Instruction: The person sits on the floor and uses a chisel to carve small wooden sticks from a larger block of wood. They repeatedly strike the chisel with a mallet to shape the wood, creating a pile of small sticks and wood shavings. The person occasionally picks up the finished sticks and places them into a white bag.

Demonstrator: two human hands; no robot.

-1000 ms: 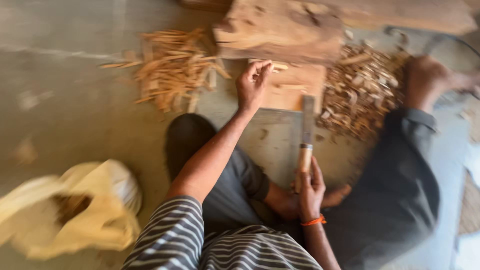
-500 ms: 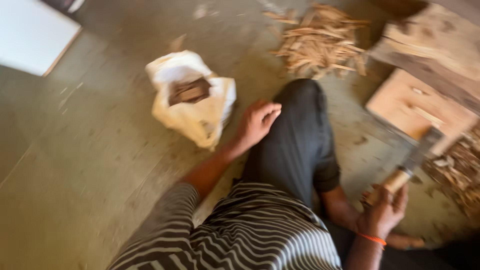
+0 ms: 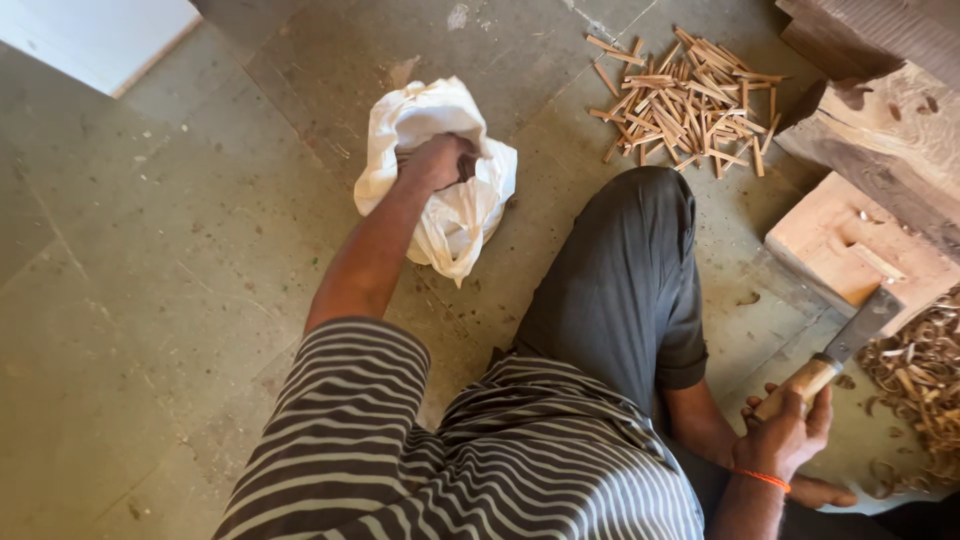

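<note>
Since before, left hand [image 3: 437,160] has plunged into the white bag [image 3: 440,200], grip hidden; right hand [image 3: 785,440] clasps the knife [image 3: 835,355].

Seated on a stone floor [image 3: 150,300], you look down at your striped shirt and grey trousers. Your left hand [image 3: 436,160] reaches into a crumpled white plastic bag [image 3: 452,215], fingers hidden inside. Your right hand [image 3: 785,437] grips the wooden handle of a flat-bladed knife [image 3: 838,350], its blade tip over a pale wooden block [image 3: 835,245]. A pile of small wooden sticks [image 3: 685,100] lies beyond your knee; wood shavings [image 3: 920,385] lie at far right.
</note>
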